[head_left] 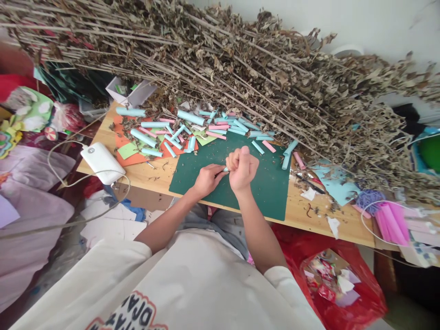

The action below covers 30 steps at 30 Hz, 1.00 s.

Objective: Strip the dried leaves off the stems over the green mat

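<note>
A small light blue paper roll (pixel 226 169) shows in the gap between my hands, and most of it is hidden by fingers. My left hand (pixel 206 179) is closed, its fingertips pinching the roll from the left. Curled into a fist with the thumb on top, my right hand (pixel 242 168) grips the roll's other end. Both hands are above a dark green cutting mat (pixel 264 192). Behind them lie several blue paper rolls (pixel 190 118) and several pink ones (pixel 217 135), over orange paper (pixel 129 158) and green sheets.
Dried leafy stalks (pixel 220 59) spread across the back of the wooden table (pixel 158 176). A white power bank (pixel 103 162) with a cable lies at left. Blue paper (pixel 338 185), purple string (pixel 370 201) and pink paper (pixel 392 222) are at right. Below hangs a red rubbish bag (pixel 360 293).
</note>
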Tool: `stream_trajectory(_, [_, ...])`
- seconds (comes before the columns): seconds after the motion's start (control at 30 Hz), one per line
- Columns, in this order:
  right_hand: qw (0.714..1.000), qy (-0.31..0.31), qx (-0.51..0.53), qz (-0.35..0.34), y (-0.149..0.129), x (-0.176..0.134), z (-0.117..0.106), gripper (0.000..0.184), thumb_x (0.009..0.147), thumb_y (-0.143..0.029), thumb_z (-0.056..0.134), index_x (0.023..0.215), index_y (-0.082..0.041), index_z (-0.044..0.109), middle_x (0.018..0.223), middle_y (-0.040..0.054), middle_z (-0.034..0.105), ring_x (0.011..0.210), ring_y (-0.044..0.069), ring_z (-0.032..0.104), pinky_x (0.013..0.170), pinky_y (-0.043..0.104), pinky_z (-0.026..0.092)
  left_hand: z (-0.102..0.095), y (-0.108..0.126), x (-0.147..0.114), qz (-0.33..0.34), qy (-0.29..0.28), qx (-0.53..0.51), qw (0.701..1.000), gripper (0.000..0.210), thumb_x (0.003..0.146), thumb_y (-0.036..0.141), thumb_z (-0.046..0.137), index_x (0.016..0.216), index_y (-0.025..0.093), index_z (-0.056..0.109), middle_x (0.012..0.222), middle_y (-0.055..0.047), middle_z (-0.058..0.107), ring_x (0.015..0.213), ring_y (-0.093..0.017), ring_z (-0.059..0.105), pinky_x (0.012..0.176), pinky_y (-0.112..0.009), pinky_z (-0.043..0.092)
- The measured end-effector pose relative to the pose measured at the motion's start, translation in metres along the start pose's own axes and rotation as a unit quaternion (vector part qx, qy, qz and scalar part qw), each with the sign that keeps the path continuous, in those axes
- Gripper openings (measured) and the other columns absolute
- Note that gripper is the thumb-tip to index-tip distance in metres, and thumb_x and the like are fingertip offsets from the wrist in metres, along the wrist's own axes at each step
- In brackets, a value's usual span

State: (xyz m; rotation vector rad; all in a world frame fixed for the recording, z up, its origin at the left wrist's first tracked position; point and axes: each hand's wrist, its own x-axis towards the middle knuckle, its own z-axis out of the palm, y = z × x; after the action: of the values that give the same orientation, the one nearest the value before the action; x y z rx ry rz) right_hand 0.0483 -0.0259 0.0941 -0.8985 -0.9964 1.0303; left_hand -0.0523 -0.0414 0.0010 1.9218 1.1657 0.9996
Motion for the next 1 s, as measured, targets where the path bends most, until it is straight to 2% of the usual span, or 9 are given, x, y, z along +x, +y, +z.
stream_trajectory(0.13, [1.0,-0.02,-0.002,-0.006,0.006,0.0,-0.002,0.059,0.093,-0.057,0.046,0.05,-0.021,0.026,0.047,-0.0076,0.021,0.039,0.005,0.021,0.042,0.025,0.015,-0.001,0.001,0.0,0.002,-0.003,0.009,1.0,0.025,0.094,0.03,0.052,0.095,0.016,0.073,0.09,-0.009,0.073,0.084,-0.019,0.067,0.081,-0.029,0.051])
stream_trajectory(0.3, [0.999,-0.021,0.029,0.009,0.006,0.001,-0.004,0.06,0.092,-0.058,0.047,0.051,-0.022,0.023,0.047,-0.0082,0.018,0.039,0.005,0.017,0.041,0.025,0.013,-0.001,0.001,0.0,0.018,0.001,0.025,1.0,0.024,0.094,0.028,0.051,0.095,0.016,0.073,0.091,-0.009,0.073,0.084,-0.018,0.066,0.081,-0.029,0.051])
stream_trajectory(0.57, [0.999,-0.02,-0.017,0.033,0.008,0.003,-0.006,0.061,0.089,-0.067,0.043,0.052,-0.023,0.022,0.047,-0.0084,0.017,0.039,0.005,0.018,0.04,0.024,0.016,-0.001,0.001,0.0,0.016,0.001,0.024,1.0,0.024,0.094,0.027,0.051,0.092,0.016,0.072,0.09,-0.008,0.073,0.084,-0.018,0.066,0.081,-0.028,0.051])
stream_trajectory(0.8, [0.999,-0.039,-0.007,0.027,0.013,0.003,-0.007,0.061,0.09,-0.064,0.044,0.051,-0.022,0.023,0.046,-0.0083,0.019,0.039,0.005,0.018,0.041,0.024,0.015,-0.002,0.003,0.001,0.007,0.002,0.013,1.0,0.026,0.095,0.028,0.049,0.093,0.016,0.072,0.087,-0.009,0.072,0.081,-0.018,0.066,0.078,-0.028,0.051])
stream_trajectory(1.0, [0.999,-0.031,0.017,0.023,0.012,0.005,-0.007,0.059,0.091,-0.06,0.047,0.052,-0.022,0.025,0.046,-0.0086,0.02,0.038,0.005,0.019,0.04,0.023,0.014,-0.001,0.0,0.002,0.002,0.002,0.012,1.0,0.026,0.094,0.029,0.05,0.09,0.017,0.073,0.086,-0.008,0.072,0.083,-0.018,0.066,0.079,-0.027,0.05])
